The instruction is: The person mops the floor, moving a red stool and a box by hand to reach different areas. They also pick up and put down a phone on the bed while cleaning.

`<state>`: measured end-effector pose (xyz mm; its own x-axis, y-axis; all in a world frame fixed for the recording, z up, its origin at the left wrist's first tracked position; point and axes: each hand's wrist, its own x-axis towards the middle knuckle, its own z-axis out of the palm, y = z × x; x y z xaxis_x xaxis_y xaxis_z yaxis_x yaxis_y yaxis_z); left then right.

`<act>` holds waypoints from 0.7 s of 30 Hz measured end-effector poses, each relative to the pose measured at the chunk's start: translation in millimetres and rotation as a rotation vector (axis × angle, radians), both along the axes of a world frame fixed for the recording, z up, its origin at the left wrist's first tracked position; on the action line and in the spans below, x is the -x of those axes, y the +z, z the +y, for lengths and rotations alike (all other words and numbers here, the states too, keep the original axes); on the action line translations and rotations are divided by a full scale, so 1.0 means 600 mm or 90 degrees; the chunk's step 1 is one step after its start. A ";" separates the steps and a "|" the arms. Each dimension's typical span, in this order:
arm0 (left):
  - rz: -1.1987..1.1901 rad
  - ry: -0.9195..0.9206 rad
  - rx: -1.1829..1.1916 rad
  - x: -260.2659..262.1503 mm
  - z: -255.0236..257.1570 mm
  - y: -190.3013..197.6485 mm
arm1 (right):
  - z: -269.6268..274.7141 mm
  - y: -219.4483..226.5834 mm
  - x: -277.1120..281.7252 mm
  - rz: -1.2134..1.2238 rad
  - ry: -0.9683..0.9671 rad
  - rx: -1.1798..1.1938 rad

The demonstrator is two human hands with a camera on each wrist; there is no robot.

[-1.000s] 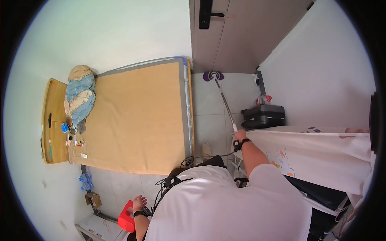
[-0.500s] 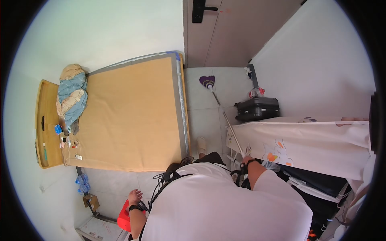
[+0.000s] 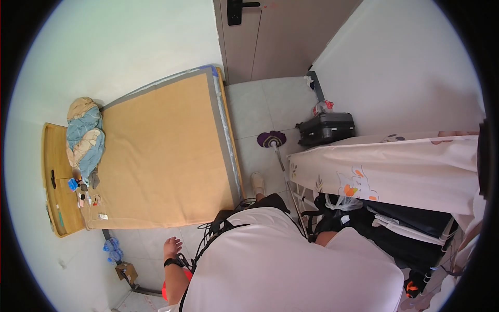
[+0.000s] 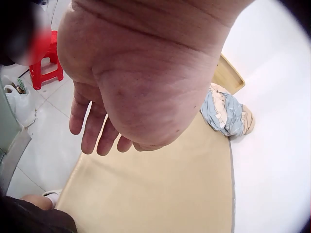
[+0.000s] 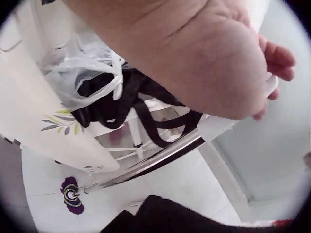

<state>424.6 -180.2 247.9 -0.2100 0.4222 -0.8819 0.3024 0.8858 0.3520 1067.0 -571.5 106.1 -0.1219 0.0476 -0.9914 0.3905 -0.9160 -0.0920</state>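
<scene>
A mop with a purple head [image 3: 272, 139] lies against the tiled floor between the bed and a black suitcase. Its metal pole [image 3: 284, 167] slants back to my right side, where my shirt hides the right hand in the head view. The right wrist view shows my right hand [image 5: 223, 63] with fingers curled round the white upper grip [image 5: 217, 127] of the pole. My left hand [image 3: 172, 246] hangs out to the side, fingers loosely extended and nothing in it. In the left wrist view that hand [image 4: 136, 87] appears over the bed.
A bed [image 3: 161, 151] stands to the left. On the right are the suitcase [image 3: 327, 128] and a rack under a printed cloth [image 3: 374, 161], with a plastic bag [image 5: 80, 63] and black straps [image 5: 146, 104]. A red stool [image 4: 46, 70] is near my left hand; a door [image 3: 280, 41] is ahead.
The mop head has come back across the floor from near the door toward my feet. My right hand has drawn back out of sight beside my body. My left hand stays empty.
</scene>
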 end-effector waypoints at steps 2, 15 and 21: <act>0.010 -0.002 -0.009 -0.011 -0.003 0.007 | 0.029 -0.012 -0.011 0.026 -0.061 0.006; 0.017 0.149 0.008 -0.020 -0.127 0.030 | 0.506 0.015 -0.152 -0.384 -0.076 -0.302; 0.006 0.171 0.019 -0.017 -0.150 0.022 | 0.735 0.057 -0.206 -0.570 -0.080 -0.515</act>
<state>434.9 -270.3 261.1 -0.3194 0.3237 -0.8906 0.0582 0.9448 0.3225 1190.6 -130.7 140.1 0.6413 0.6539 -0.4015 0.5207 -0.7552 -0.3981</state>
